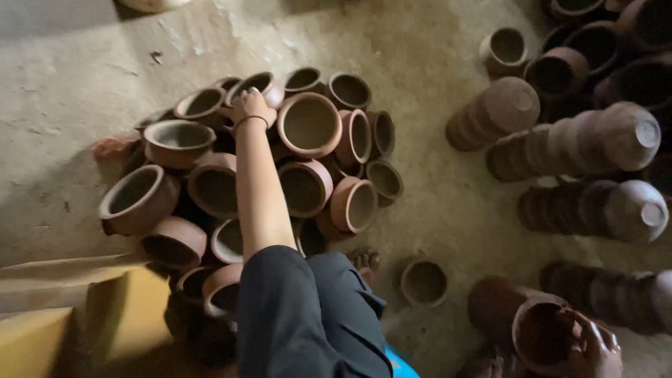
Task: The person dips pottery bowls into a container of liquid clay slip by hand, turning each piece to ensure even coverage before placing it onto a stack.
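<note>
A heap of clay pots [308,126] covers the floor [434,210] around and below the outstretched left hand [252,106], whose grip is closed on the rim of a small clay pot [260,84] at the heap's far edge. At lower right, the right hand [593,348] grips the rim of a larger brown pot [542,334], well apart from the heap.

Pots in the pile [308,124] were unglazed reddish-brown clay, matt, slightly rough. Stacked bowls [574,143] were the same clay, dusty and dull. The floor [434,210] looked like bare earth or rough cement, patchy. The sleeve [294,315] was dark cloth. Cardboard sheet [63,308], matt yellow-brown.
</note>
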